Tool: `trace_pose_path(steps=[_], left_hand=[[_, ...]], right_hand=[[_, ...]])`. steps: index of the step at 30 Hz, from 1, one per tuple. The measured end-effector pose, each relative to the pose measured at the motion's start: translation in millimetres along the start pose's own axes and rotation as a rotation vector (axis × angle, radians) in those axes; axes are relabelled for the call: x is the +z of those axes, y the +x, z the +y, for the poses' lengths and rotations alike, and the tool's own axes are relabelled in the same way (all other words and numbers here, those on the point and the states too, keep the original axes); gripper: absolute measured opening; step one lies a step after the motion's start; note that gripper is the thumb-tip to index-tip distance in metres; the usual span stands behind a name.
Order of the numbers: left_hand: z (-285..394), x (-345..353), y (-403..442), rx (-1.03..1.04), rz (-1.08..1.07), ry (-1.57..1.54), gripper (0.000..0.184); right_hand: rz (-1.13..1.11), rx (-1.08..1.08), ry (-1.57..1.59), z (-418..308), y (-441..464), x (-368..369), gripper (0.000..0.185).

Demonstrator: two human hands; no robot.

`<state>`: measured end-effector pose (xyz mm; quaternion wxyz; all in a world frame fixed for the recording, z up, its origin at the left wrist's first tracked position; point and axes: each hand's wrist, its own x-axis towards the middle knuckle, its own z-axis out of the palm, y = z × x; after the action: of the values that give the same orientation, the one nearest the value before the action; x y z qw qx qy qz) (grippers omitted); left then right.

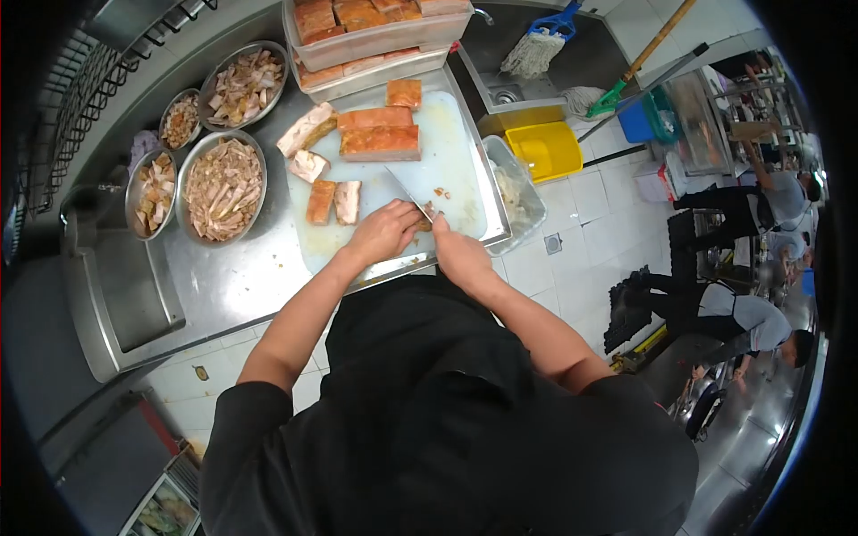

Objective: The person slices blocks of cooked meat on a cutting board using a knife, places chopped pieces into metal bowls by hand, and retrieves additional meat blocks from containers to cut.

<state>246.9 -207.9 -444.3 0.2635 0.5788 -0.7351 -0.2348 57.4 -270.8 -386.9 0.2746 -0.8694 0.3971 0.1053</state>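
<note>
My right hand (462, 256) is closed round the handle of a knife (407, 189), whose blade points up and left over the white cutting board (313, 246). Beside it my left hand (384, 234) has its fingers bent together over a small brown piece of meat (425, 223), mostly hidden by the fingers and knife. Two long orange-brown slabs of meat (380, 143) lie above the hands, with a square piece (404, 93) behind them. Paler meat chunks (307, 129) and two short pieces (333, 203) rest to the left. Small scraps (441, 192) lie right of the blade.
Stacked plastic tubs of meat (384, 34) stand at the back. Metal bowls of cut meat (222, 186) are on the left, near a sink (134, 286). To the right are a clear container (518, 196), a yellow bin (545, 150) and mops (534, 54). Two people (742, 314) work farther right.
</note>
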Motion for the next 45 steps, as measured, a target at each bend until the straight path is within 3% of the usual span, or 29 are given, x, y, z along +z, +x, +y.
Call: trace_pose_path(steps=[6,9,14,19,21,24,30,33,37,40,41,45], left_hand=[[-7.5,1.6,-2.6,0.089,0.136,-0.040,0.021],[-8.1,-3.0,-2.6,0.031,0.030,-0.073,0.021],[-24.0,-2.1,-6.1,0.139,0.073,-0.117,0.022],[-29.1,-5.3,-4.8,0.181,0.096,-0.158,0.023],[-28.3,-11.8,-4.9,0.182,-0.023,-0.130,0.023],[-29.9,-15.5,-6.3,0.172,-0.027,-0.166,0.023],[-38.3,-16.5,-13.4,0.202,-0.074,-0.189,0.023],[-43.4,-18.5,-5.6,0.244,-0.039,-0.164,0.022],[-45.7,-20.8,-6.8,0.281,-0.057,-0.183,0.018],[-47.4,-17.1,-9.9,0.216,-0.025,-0.182,0.014],[-49.7,-15.9,-9.0,0.248,-0.010,-0.160,0.012],[-50.4,-16.3,-15.0,0.209,-0.080,-0.169,0.011]], right_hand=[[-0.185,0.045,-0.013,-16.9,-1.1,-33.0,0.026],[-0.089,0.130,-0.020,-17.5,1.8,7.1,0.032],[-0.106,0.100,0.028,-25.8,11.4,-21.9,0.037],[-0.013,0.184,0.024,-21.2,11.0,21.2,0.052],[-0.038,0.133,0.050,-20.5,18.0,5.6,0.054],[0.006,0.227,-0.026,-51.0,0.4,4.1,0.054],[0.080,0.185,0.136,-47.5,1.8,18.3,0.054],[0.071,0.313,0.097,-62.7,5.9,28.6,0.044],[0.136,0.249,0.174,-44.8,13.4,35.0,0.036],[0.086,0.328,0.148,-68.3,2.4,28.4,0.044],[0.242,0.247,0.165,-58.5,8.4,58.2,0.042],[0.142,0.277,0.297,-62.4,12.3,29.9,0.039]])
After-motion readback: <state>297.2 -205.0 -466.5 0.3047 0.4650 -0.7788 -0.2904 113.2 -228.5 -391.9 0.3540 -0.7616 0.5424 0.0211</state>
